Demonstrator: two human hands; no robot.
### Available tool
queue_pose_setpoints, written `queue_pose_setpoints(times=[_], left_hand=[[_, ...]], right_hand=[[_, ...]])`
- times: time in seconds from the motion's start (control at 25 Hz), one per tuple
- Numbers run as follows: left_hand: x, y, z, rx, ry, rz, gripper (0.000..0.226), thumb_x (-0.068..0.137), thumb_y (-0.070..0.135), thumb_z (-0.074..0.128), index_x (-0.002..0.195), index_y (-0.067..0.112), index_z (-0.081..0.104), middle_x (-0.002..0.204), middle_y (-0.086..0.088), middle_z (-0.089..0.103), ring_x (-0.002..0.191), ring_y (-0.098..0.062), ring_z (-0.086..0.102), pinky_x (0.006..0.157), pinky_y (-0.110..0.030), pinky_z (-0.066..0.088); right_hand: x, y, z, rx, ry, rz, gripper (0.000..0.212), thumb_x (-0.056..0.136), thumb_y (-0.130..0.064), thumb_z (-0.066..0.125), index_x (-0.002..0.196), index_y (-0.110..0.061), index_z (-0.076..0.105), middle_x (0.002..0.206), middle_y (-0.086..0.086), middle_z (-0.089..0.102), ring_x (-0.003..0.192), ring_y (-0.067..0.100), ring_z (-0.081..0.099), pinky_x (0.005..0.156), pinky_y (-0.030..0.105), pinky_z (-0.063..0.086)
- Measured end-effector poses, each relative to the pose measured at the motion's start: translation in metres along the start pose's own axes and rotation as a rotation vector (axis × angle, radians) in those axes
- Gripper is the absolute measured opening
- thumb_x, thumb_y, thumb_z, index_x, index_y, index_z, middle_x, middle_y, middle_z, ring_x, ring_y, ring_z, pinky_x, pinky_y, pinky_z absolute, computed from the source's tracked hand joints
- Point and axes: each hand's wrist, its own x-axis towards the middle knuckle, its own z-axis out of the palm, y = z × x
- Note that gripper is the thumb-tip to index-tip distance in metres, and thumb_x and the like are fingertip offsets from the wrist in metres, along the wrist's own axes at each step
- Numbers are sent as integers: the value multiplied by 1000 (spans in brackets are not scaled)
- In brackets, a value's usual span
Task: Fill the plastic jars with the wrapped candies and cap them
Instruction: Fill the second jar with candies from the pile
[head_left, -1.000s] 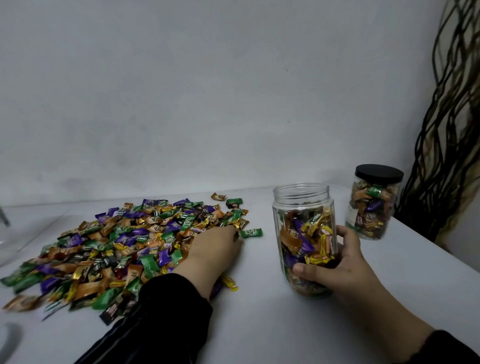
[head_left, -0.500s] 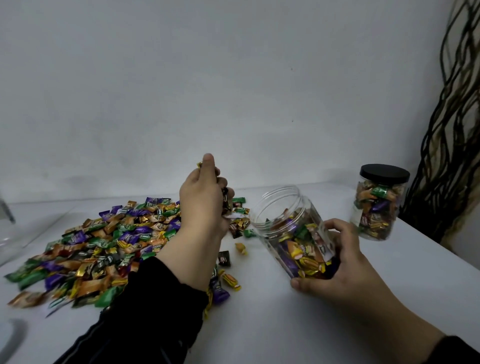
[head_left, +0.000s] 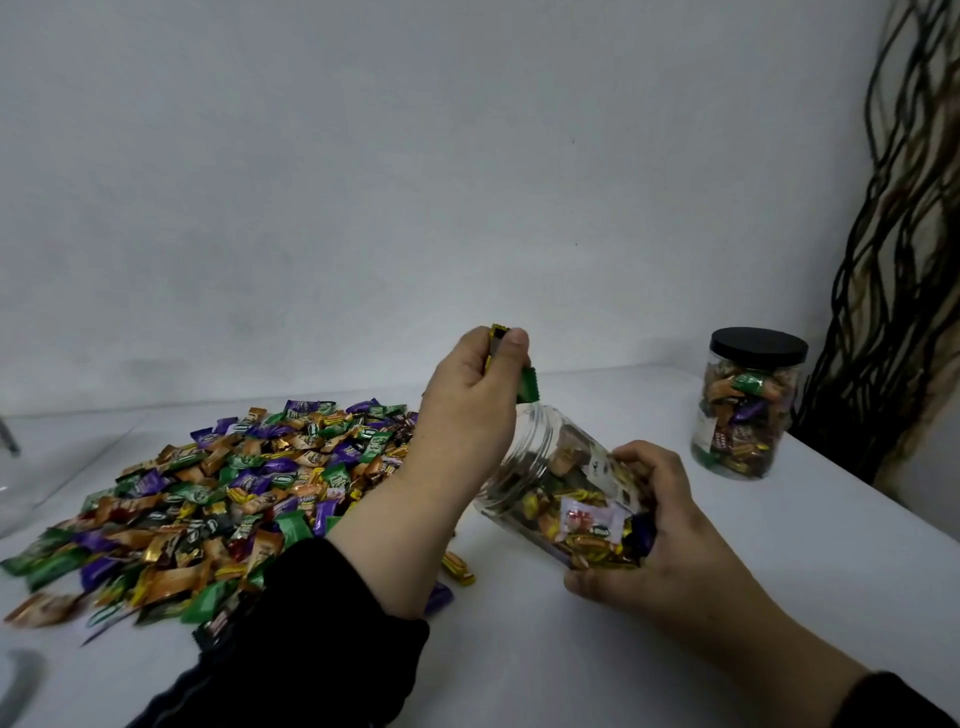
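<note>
The left grip (head_left: 475, 387) clutches a few wrapped candies (head_left: 525, 387) just above the mouth of the open plastic jar (head_left: 558, 493), which is tilted toward it and partly filled. The right grip (head_left: 670, 530) grasps that jar around its base. The loose candy pile (head_left: 234, 488) lies on the white worktop (head_left: 519, 665) at left; a black-capped full jar (head_left: 745, 405) stands upright at far right.

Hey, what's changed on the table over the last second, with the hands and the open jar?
The left hand left the candy pile gripping a handful of candies and rose to the open jar's mouth. The right hand tipped that jar from upright toward the left hand, keeping its grip. The capped jar at the right stayed put, and most of the pile lies as before.
</note>
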Motion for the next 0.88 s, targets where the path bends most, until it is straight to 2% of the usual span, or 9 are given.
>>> queue_pose_setpoints(times=[0.12,0.2,0.28,0.36,0.48,0.56,0.64,0.76,0.88], left_hand=[[-3,5,-1,72,-130,-17,38,103,34,43,89,7,66,76,8,59,67,-5,51,63,-27,39],[-8,5,-1,132,-219,-54,48,104,46,32,94,23,73,96,19,61,83,-3,55,66,-30,40],[-10,1,-1,54,-215,-66,46,104,49,28,102,35,72,112,22,60,97,-6,57,78,-27,46],[-1,-11,-2,2,-145,-102,37,105,38,34,105,30,70,116,11,64,104,-9,59,84,-25,46],[14,-46,-3,430,-235,-181,24,102,26,43,104,21,66,111,-2,65,90,-17,59,74,-28,45],[13,-79,-2,776,-366,-156,32,99,38,49,123,20,59,133,-8,53,117,-21,51,95,-31,43],[6,-106,2,990,-474,-133,64,92,60,50,145,27,40,158,-11,25,147,-30,18,118,-42,22],[13,-127,10,1114,-587,-173,90,78,86,38,153,43,15,165,-6,-7,149,-39,-15,119,-57,1],[29,-137,17,1175,-651,-178,84,81,86,30,152,47,13,166,-3,-1,150,-39,-3,118,-60,4]], right_hand=[[2,5,-2,117,39,58,100,52,-25,98,119,-60,33,117,-19,58,97,4,68,81,24,58],[4,8,-3,247,70,99,96,49,-24,96,126,-46,43,113,-11,68,97,10,71,81,30,59],[7,11,-4,390,93,160,88,47,-19,96,124,-30,54,105,-5,75,93,16,73,76,33,60],[11,16,-5,481,130,238,91,39,-25,101,119,-24,59,102,0,76,92,22,74,79,40,59],[14,19,-8,560,163,280,93,38,-39,100,121,-23,60,108,3,76,96,27,74,88,50,57],[14,19,-8,565,176,273,85,45,-35,98,120,-23,59,108,3,75,95,27,74,89,50,57],[13,17,-7,548,182,258,79,45,-33,92,116,-24,59,104,0,76,93,24,74,85,46,58],[12,16,-3,500,164,245,77,43,-35,94,111,-29,58,101,-5,76,91,18,74,78,37,60],[11,15,-1,503,137,213,79,45,-28,100,111,-28,57,98,-7,76,87,13,74,68,27,58]])
